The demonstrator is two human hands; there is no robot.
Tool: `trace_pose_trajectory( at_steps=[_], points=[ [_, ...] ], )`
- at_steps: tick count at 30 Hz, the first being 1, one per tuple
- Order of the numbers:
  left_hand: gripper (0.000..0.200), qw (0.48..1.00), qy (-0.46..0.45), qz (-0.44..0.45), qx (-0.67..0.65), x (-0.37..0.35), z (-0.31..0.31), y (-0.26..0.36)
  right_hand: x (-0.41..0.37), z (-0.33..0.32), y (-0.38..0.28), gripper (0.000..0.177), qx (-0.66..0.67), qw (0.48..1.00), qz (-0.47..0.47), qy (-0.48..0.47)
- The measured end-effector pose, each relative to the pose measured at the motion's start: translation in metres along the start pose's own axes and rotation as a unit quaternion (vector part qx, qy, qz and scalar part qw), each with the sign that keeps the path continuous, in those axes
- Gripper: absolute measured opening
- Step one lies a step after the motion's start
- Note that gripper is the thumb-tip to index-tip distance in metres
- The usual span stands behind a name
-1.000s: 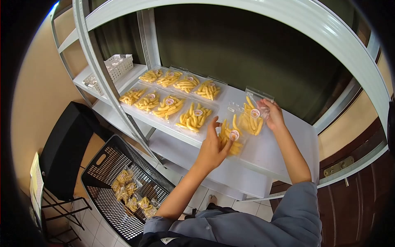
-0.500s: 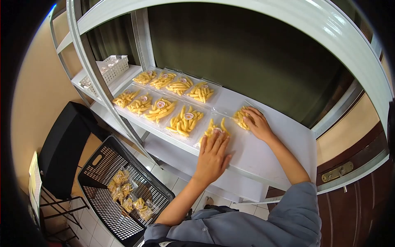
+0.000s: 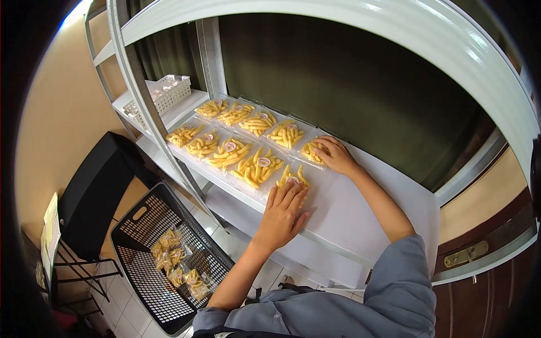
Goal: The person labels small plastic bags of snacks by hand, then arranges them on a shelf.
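Packets in 2 rows on white shelf [image 3: 372, 203]

The person's left hand [image 3: 284, 211] lies palm down on the front packet [image 3: 291, 178], fingers straight and slightly spread, gripping nothing. That packet of yellow sticks ends the near row of 5. The right hand [image 3: 333, 155] rests on the back packet [image 3: 310, 151], fingers loosely curved over its top without closing around it; this one ends the far row of 5. Below, on the floor, a black basket [image 3: 141, 225] holds more packets.
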State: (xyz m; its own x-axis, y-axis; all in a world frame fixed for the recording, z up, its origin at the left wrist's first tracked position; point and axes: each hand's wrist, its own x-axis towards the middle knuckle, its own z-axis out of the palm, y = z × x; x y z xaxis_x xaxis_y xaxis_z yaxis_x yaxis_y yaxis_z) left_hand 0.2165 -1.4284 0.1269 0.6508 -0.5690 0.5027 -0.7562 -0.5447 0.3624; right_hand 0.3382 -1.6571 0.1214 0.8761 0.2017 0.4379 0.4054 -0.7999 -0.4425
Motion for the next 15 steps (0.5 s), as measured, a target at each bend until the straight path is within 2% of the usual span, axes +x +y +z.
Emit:
trace_pose_trajectory(
  at_steps=[15],
  points=[
    [0.055,1.000,0.005,-0.012,-0.006,-0.008,-0.006,0.005,0.012,0.002,-0.017,0.037,0.006,1.000,0.011,-0.014]
  ],
)
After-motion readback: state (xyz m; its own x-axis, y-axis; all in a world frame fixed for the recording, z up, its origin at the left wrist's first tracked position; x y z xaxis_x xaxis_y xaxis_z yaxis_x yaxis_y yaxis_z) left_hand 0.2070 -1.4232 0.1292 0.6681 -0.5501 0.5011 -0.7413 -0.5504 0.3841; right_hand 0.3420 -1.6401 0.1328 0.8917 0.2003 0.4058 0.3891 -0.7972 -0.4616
